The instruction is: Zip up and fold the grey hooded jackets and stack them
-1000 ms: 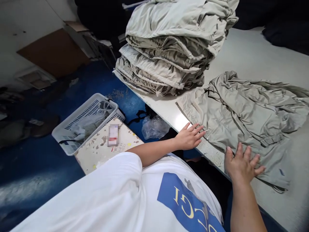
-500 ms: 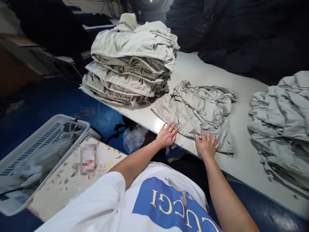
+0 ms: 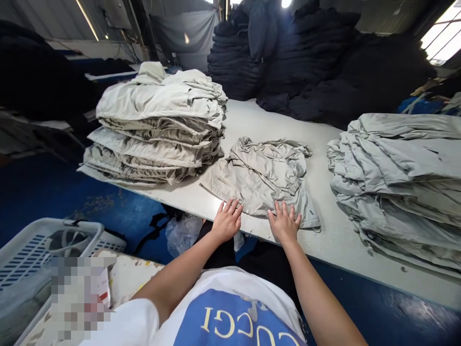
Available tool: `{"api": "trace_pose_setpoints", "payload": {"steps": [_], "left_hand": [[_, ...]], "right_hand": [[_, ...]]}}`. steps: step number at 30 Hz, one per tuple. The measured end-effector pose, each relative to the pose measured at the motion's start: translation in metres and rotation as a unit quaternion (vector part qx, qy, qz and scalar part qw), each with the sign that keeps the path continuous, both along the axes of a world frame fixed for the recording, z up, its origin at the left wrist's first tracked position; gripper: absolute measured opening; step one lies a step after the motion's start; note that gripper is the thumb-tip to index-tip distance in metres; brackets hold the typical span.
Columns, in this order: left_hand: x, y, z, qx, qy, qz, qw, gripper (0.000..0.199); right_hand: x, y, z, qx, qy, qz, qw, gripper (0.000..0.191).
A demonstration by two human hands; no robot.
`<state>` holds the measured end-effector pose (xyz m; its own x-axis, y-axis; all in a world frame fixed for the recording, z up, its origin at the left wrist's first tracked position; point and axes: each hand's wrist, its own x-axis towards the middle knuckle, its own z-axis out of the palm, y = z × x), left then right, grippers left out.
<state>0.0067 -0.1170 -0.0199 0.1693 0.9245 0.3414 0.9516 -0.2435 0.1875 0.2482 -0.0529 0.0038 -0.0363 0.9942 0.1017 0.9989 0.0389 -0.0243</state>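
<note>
A crumpled light-grey garment point(image 3: 266, 173) lies on the white table point(image 3: 248, 115), its lower edge close to the table's front. My left hand point(image 3: 227, 221) rests flat at the table edge, fingers spread, fingertips at the garment's near hem. On the right, my right hand point(image 3: 285, 223) is also spread flat, with its fingertips on the hem near the garment's right corner. Neither hand grips anything. The garment's upper part is bunched up, so its full shape is hidden.
A tall stack of folded pale garments point(image 3: 154, 129) stands left on the table; another grey pile point(image 3: 399, 187) is at the right. Dark garments point(image 3: 306, 62) are heaped behind. Lower left are a white plastic basket point(image 3: 46, 230) and a paint-worn board point(image 3: 129, 269).
The camera view has tilted up and turned right, bringing more of the background and right pile into sight. Both hands stay flat at the garment's hem; the garment looks the same.
</note>
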Motion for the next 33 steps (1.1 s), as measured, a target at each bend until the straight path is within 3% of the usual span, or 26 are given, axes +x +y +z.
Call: {"api": "trace_pose_setpoints", "payload": {"steps": [5,8,11,16,19,21,25,28,31,33], "left_hand": [[0.002,-0.003,0.0,0.029,-0.019,0.004,0.999,0.042],[-0.01,0.006,0.001,0.027,-0.034,-0.017,0.999,0.041],[-0.044,0.023,-0.002,0.036,-0.053,-0.041,0.997,0.05],[-0.12,0.05,-0.029,0.027,-0.018,0.022,0.999,0.052],[-0.148,0.054,-0.044,0.004,0.002,-0.019,1.0,0.056],[-0.156,0.052,-0.045,0.014,0.003,-0.054,0.998,0.054],[-0.153,0.039,-0.033,0.049,0.003,-0.089,0.995,0.039],[-0.147,0.026,-0.022,0.031,-0.032,-0.121,0.992,0.038],[-0.141,0.012,-0.004,-0.057,-0.091,-0.156,0.982,0.036],[-0.136,0.002,0.016,-0.164,-0.118,-0.159,0.966,0.031]], "right_hand": [[0.007,-0.005,-0.008,0.066,0.001,0.031,0.997,0.059],[0.014,-0.007,-0.006,0.097,0.028,0.042,0.994,0.053],[0.025,-0.008,0.005,0.081,0.063,0.051,0.993,0.045],[0.047,-0.011,0.02,0.026,0.129,0.066,0.989,0.04],[0.058,-0.013,0.019,0.014,0.138,0.076,0.987,0.043],[0.064,-0.014,0.016,0.016,0.14,0.08,0.987,0.04],[0.074,-0.013,0.017,0.025,0.155,0.084,0.984,0.024],[0.083,-0.013,0.027,0.005,0.157,0.098,0.983,0.017],[0.093,-0.019,0.044,-0.07,0.175,0.114,0.975,0.014],[0.098,-0.025,0.058,-0.146,0.205,0.131,0.959,0.014]]}}
